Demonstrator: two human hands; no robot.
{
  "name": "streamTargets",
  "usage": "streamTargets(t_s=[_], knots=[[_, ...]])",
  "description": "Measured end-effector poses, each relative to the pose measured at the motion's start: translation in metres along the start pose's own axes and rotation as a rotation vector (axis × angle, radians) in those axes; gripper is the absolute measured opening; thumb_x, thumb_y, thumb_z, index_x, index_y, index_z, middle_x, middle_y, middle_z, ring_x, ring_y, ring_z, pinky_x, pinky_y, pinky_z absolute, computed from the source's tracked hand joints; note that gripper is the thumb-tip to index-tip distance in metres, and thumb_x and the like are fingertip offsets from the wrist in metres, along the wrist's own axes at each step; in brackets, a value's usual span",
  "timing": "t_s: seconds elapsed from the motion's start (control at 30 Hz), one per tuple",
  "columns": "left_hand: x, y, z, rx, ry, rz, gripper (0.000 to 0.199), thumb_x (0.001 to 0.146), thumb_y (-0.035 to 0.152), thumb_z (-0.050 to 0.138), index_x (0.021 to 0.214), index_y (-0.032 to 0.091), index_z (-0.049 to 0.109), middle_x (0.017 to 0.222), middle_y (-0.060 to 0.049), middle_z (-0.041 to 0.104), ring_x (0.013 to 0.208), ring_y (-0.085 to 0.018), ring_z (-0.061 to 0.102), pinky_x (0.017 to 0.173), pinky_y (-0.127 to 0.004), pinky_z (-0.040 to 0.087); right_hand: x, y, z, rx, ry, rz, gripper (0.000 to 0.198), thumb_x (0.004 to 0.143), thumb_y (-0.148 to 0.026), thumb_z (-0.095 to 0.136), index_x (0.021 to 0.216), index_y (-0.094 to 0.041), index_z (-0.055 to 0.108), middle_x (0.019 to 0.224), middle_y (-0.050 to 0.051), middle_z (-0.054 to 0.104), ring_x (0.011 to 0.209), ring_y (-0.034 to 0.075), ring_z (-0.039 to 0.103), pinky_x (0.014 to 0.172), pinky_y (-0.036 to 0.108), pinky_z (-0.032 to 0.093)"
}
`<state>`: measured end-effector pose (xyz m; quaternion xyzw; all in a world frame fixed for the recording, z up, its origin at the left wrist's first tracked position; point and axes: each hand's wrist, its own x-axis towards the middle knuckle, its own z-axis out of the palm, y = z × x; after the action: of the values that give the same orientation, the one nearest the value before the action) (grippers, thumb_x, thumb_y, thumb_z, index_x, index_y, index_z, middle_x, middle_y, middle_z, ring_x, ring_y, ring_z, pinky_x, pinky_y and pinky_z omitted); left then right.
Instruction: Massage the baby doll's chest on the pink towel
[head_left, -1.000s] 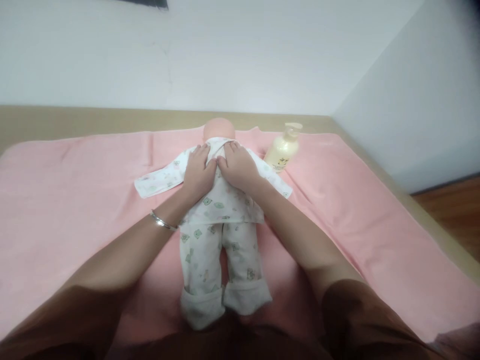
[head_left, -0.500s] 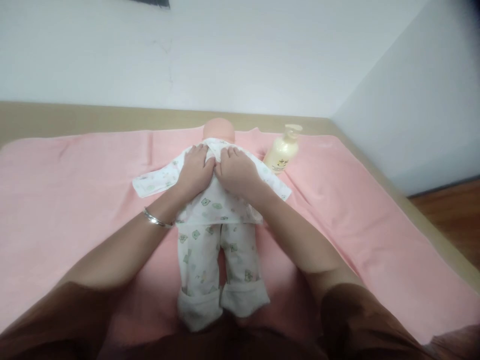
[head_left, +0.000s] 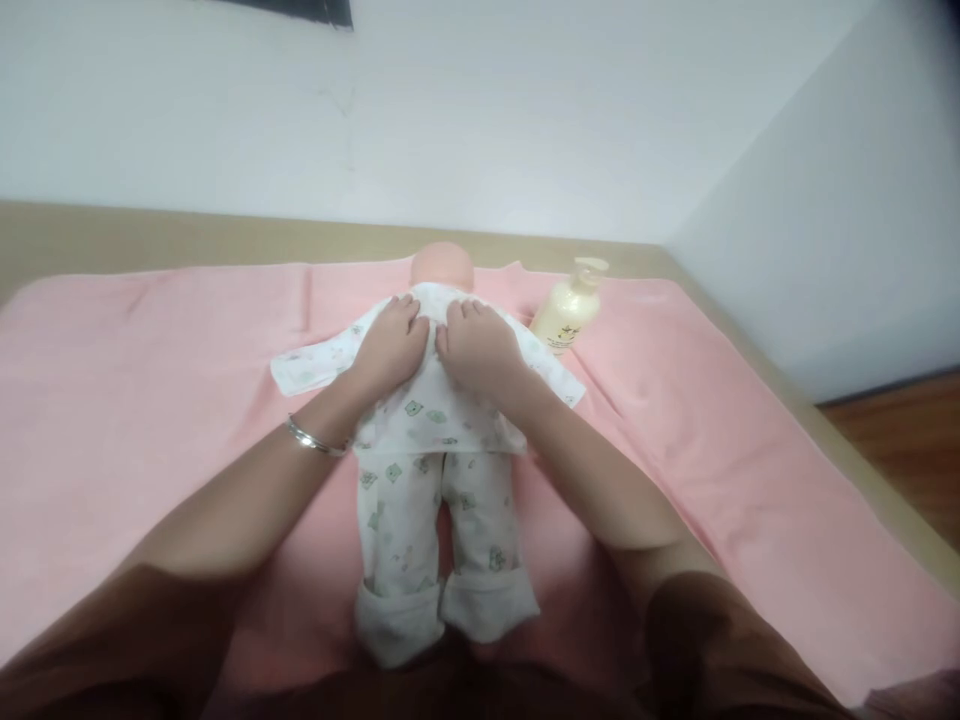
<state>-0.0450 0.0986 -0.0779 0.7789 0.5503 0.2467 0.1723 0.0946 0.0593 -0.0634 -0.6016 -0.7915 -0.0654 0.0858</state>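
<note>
A baby doll [head_left: 442, 265] lies on the pink cloth, its smooth head at the far end and its features out of sight. It wears a white printed shirt [head_left: 431, 415] with sleeves spread to both sides, and matching trousers [head_left: 405, 510] with rolled cuffs. My left hand [head_left: 394, 345] rests on the left of the shirt's upper part, fingers laid over the cloth towards the shoulder. On the other side my right hand [head_left: 480, 345] lies the same way. The thumbs face each other across a narrow strip of shirt. Both hands are open, holding nothing I can see.
A cream pump bottle [head_left: 566, 310] stands to the right of the doll, close to its sleeve. The pink cloth [head_left: 150, 400] covers most of the tan surface [head_left: 112, 220]. A white wall [head_left: 487, 120] rises behind it, with another wall at the right.
The shirt near the neck was bunched into folds between my hands and now lies smoother. My thumbs are slightly farther apart. The view has shifted a little.
</note>
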Motion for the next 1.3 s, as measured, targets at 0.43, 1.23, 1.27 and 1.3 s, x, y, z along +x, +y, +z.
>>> streamTargets(t_s=[0.43,1.23,1.27,1.3], knots=[[-0.008,0.005,0.005,0.224,0.01,0.256,0.04,0.094,0.02,0.026,0.111,0.009,0.061,0.117,-0.021,0.062,0.115,-0.033,0.056,0.107,-0.053,0.045,0.011,0.019,0.0,0.13,-0.042,-0.017,0.041,0.103,-0.027,0.03,0.123,-0.002,0.056,0.13,0.022,0.062,0.119,0.03,0.057,0.103,0.04,0.044],[0.0,-0.016,0.025,-0.203,0.155,-0.053,0.055,0.092,0.035,0.035,0.142,0.019,0.053,0.159,-0.007,0.043,0.152,-0.026,0.033,0.13,-0.048,0.02,-0.008,-0.003,-0.032,0.65,0.232,0.056,0.039,0.093,-0.016,0.037,0.121,-0.018,0.064,0.131,0.007,0.066,0.126,0.021,0.058,0.106,0.037,0.046],[0.0,-0.016,0.025,-0.206,0.157,-0.067,0.056,0.092,0.035,0.036,0.144,0.018,0.052,0.16,-0.008,0.042,0.152,-0.026,0.033,0.13,-0.048,0.02,-0.005,-0.002,-0.023,0.593,0.254,0.056,0.04,0.093,-0.016,0.038,0.125,-0.016,0.062,0.139,0.01,0.061,0.135,0.023,0.051,0.112,0.04,0.042],[0.0,-0.016,0.026,-0.205,0.158,-0.076,0.057,0.092,0.035,0.037,0.144,0.016,0.051,0.16,-0.01,0.041,0.152,-0.026,0.032,0.13,-0.048,0.02,-0.002,-0.002,-0.013,0.521,0.252,0.056,0.042,0.093,-0.016,0.039,0.128,-0.013,0.061,0.146,0.013,0.056,0.142,0.026,0.045,0.117,0.044,0.038]])
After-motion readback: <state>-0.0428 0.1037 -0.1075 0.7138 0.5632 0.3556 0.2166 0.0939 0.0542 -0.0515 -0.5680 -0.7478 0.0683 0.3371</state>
